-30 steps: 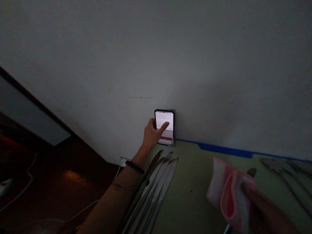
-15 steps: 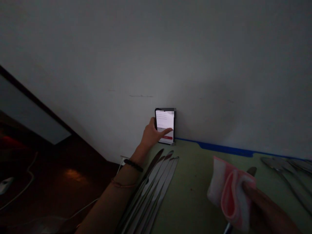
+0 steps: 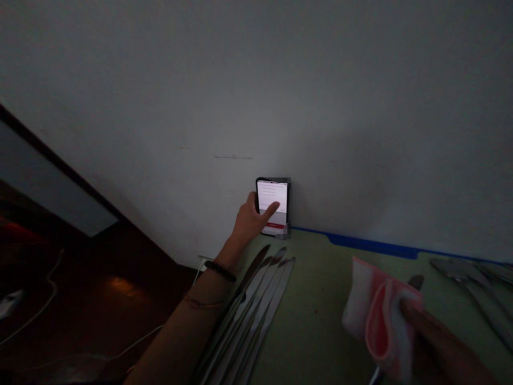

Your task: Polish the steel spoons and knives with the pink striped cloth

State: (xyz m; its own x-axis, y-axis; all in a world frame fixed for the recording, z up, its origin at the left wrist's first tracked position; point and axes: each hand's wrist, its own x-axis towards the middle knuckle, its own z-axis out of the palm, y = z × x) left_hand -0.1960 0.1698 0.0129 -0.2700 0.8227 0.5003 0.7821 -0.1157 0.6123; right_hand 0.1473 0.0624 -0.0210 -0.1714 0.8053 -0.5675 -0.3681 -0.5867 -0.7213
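Note:
A lit smartphone (image 3: 273,195) stands upright against the wall at the table's back edge. My left hand (image 3: 250,216) holds it by its left side, fingers behind the edge and thumb over the screen. At the lower right, my right hand (image 3: 441,342) is closed on a folded pink and white cloth (image 3: 382,315). A table knife is wrapped in this cloth, its blade tip (image 3: 417,280) showing above and a bit of metal below. Several table knives (image 3: 256,305) lie side by side next to my left forearm.
Several spoons or forks (image 3: 473,283) lie on the right of the pale green table top (image 3: 312,331). Blue tape (image 3: 372,246) runs along its back edge by the wall (image 3: 256,96). White cables (image 3: 52,299) trail over the dark floor at left.
My left thumb has moved up the phone's screen, and part of the screen has turned grey. My right hand and the cloth have barely moved.

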